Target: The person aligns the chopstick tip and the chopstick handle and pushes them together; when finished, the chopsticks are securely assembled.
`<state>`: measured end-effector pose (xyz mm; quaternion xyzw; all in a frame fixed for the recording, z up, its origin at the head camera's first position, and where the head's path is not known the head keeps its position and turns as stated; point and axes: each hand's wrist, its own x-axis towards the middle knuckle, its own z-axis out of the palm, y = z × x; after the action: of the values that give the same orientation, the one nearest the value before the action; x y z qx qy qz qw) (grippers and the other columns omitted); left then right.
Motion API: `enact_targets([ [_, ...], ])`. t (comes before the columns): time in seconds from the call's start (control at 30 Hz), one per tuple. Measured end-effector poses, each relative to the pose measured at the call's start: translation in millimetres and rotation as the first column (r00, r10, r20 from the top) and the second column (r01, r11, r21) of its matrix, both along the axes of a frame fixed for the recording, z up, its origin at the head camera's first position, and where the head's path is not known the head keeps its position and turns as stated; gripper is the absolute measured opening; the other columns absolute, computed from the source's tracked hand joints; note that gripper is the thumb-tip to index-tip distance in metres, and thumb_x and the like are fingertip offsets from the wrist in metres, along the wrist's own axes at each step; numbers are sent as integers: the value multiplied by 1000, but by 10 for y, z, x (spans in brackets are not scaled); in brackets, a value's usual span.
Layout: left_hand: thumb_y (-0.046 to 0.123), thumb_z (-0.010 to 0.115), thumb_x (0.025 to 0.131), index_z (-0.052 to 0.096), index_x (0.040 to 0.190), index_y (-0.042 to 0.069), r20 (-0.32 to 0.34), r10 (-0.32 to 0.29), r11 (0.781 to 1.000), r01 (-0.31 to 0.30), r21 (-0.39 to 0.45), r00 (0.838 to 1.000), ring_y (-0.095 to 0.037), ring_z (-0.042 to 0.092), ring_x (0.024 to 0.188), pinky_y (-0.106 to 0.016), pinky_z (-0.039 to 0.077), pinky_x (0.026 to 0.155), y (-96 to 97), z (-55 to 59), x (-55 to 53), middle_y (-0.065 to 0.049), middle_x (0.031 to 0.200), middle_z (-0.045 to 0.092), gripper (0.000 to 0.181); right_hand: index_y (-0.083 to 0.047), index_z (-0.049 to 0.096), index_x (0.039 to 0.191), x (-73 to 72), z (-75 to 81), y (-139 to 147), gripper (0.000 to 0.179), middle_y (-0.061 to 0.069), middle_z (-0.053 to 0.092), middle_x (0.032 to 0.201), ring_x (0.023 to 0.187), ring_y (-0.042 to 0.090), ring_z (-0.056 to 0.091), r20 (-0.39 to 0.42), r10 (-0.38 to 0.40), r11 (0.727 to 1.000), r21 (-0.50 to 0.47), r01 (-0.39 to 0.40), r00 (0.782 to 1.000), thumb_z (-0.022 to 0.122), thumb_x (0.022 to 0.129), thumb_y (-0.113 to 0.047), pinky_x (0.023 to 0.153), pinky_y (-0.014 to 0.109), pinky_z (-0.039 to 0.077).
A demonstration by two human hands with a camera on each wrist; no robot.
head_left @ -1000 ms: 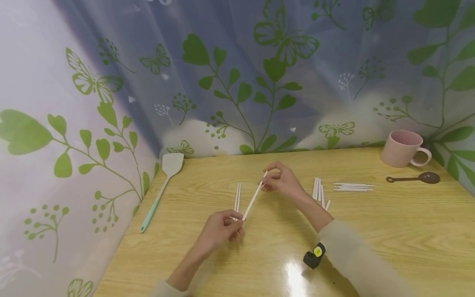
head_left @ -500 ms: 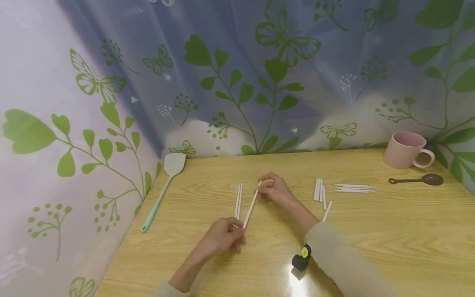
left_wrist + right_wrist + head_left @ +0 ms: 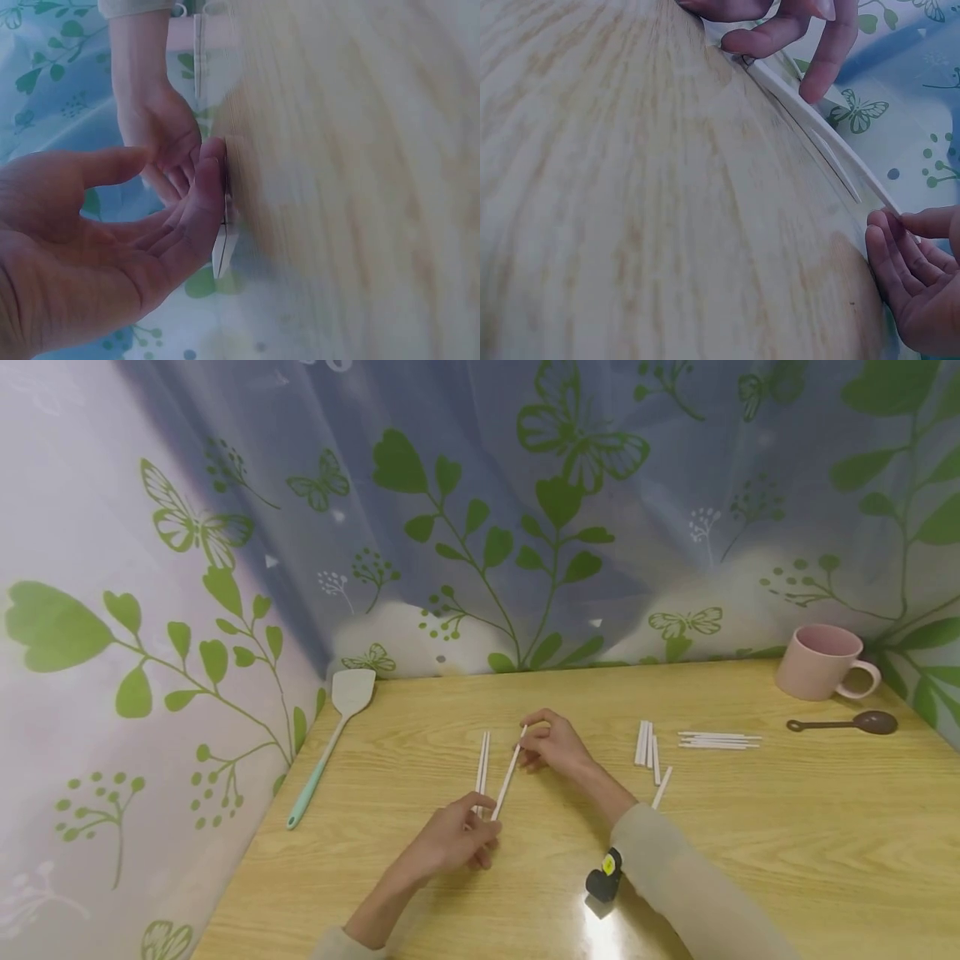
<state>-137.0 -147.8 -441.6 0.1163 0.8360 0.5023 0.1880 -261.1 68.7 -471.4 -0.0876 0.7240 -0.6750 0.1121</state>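
Note:
My right hand (image 3: 558, 748) pinches the far end of a thin white stick (image 3: 508, 777), which slants over the wooden table. At its near end my left hand (image 3: 447, 838) has the fingertips close by, while the thumb stands apart from the fingers in the left wrist view. Just left of that stick, a pair of white sticks (image 3: 481, 768) lies side by side, their near ends partly hidden behind the left fingers. The right wrist view has the right thumb and fingers (image 3: 922, 223) on the stick's far end, low over the wood.
Right of the hands lie several upright white sticks (image 3: 643, 745), a loose stick (image 3: 662, 787) by the right sleeve, and a sideways row of sticks (image 3: 720, 741). A pink mug (image 3: 817, 667) and brown spoon (image 3: 843, 723) are far right. A spatula (image 3: 330, 743) lies left.
Both hands have moved slightly nearer with the stick, bringing it down and left beside the pair. The left thumb and fingers have parted a little. Over the last half second little else moved.

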Motion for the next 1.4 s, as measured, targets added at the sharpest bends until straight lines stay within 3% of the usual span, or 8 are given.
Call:
enact_targets([
  [0.33,23,63,105,50,145,-2,-1,-3,1000,3,-12,1000,-23,72,72,-39,63,67,-7,27,21,-15,100,69,49,13,53,137,-55,3,-88,44,23,67,110,82,25,73,1,-4,1000,21,4,1000,66,95,6,78,37,64],
  [0.7,26,64,104,57,140,-4,4,28,997,-27,-75,1000,-22,71,72,-39,62,66,21,49,33,-13,103,70,47,14,52,141,-81,12,-91,41,31,61,131,91,28,72,40,34,998,51,-36,999,59,104,-3,82,36,63],
  [0.87,27,64,104,57,140,-5,2,19,996,-19,-81,1000,-23,72,73,-39,62,67,13,60,29,-13,103,70,48,12,55,140,-84,16,-75,39,30,62,133,95,31,71,31,69,996,60,-71,997,58,105,-4,85,37,62],
  [1.13,26,63,105,55,140,-7,0,8,996,-8,-93,1000,-22,72,73,-39,62,67,17,76,26,-13,104,70,49,9,61,132,-76,33,-68,31,27,68,124,91,28,73,5,127,985,121,-127,992,56,106,-7,76,33,62],
  [1.4,28,62,105,55,141,-8,-18,-13,995,11,-100,1000,-23,72,73,-39,62,67,11,89,18,-16,106,71,51,9,60,134,-62,21,16,33,25,69,127,87,26,74,-3,179,973,146,-176,984,54,108,-11,70,31,60],
])
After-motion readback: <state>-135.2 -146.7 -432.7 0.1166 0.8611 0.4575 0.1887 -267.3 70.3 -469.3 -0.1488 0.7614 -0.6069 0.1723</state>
